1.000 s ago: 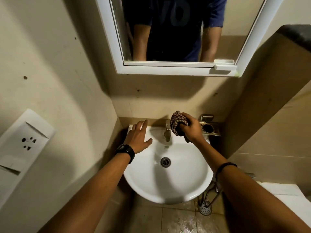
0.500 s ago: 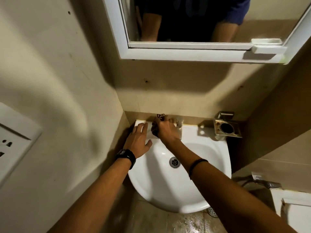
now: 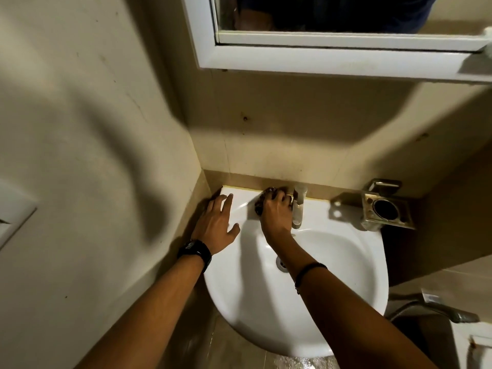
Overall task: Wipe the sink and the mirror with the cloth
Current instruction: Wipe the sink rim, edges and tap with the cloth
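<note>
A white round sink (image 3: pixel 346 262) hangs on the beige wall, with a metal tap (image 3: pixel 298 209) at its back rim. My right hand (image 3: pixel 275 211) grips a dark patterned cloth (image 3: pixel 262 202) and holds it against the sink's back ledge, just left of the tap. Most of the cloth is hidden under my fingers. My left hand (image 3: pixel 219 225) lies flat on the sink's left rim by the wall corner, fingers spread. The white-framed mirror (image 3: pixel 332 14) hangs above, only its lower part in view.
A metal soap holder (image 3: pixel 386 209) is fixed to the wall right of the tap. A hose sprayer (image 3: pixel 450 312) hangs at lower right. The side wall stands close on the left, with a white socket plate (image 3: pixel 13 211) on it. The floor tiles below look wet.
My right hand has carried the cloth from the right of the tap to the back ledge on its left. The view has dropped closer to the sink. My left hand has stayed put.
</note>
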